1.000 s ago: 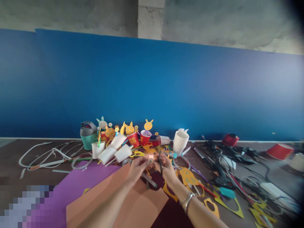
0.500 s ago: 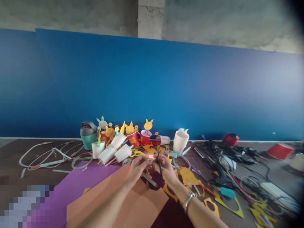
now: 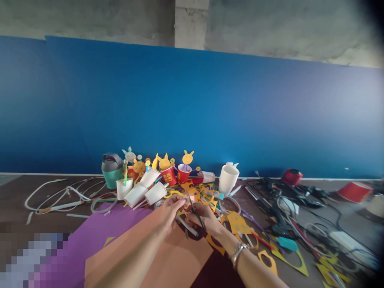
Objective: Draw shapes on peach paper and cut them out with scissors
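My left hand (image 3: 173,208) pinches a small pale orange paper piece (image 3: 189,199) above the orange sheet (image 3: 168,256). Close beside it on the right, my right hand (image 3: 204,218) is closed around a thin dark tool (image 3: 196,214), whose narrow end points up and left toward the paper. The tool is too small to identify. Below the hands lies a grey marker (image 3: 188,226) with a green end. Yellow paper scraps (image 3: 238,222) lie to the right of my right hand.
White cups (image 3: 136,195) and red cups (image 3: 169,176) with paper animal faces stand or lie at the back. A green-grey container (image 3: 112,171) is at left. Purple paper (image 3: 99,236) lies underneath. Stacked white cups (image 3: 228,179) and black cables (image 3: 282,224) are at right.
My right hand has shifted slightly left and down. The dark tool, upright before, now slants up to the left. My left hand has moved slightly left and up.
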Demonstrator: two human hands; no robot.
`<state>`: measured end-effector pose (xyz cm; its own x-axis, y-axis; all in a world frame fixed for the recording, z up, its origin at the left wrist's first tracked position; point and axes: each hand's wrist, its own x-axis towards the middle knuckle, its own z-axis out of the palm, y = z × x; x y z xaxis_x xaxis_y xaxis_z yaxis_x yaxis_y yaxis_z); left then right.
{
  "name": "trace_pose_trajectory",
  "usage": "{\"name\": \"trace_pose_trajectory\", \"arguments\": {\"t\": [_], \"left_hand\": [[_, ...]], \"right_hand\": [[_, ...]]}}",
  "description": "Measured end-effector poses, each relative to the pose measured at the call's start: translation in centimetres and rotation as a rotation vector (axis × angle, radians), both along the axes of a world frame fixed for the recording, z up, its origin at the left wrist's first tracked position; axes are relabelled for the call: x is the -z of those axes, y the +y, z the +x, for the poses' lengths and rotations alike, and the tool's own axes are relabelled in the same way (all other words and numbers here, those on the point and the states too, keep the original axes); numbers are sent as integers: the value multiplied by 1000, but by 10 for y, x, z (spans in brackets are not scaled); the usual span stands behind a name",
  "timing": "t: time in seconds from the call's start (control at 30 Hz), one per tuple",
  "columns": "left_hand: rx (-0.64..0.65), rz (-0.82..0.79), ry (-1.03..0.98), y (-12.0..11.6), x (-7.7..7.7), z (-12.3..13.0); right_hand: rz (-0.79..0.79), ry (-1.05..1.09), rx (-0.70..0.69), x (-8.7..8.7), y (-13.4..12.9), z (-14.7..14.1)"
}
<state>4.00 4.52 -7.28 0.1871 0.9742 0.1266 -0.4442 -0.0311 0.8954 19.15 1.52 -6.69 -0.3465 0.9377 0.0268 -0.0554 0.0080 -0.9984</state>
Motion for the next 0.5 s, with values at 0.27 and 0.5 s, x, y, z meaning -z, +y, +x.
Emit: {"name": "trace_pose_trajectory", "arguments": {"t": [0.27,0.5], "left_hand": [[4,-14,-5,2,3,-1],[13,-25,-9,2,1,-1]], "right_hand": [[-7,13,-1,4,2,2],[25,-11,-8,-1,0,1]]}}
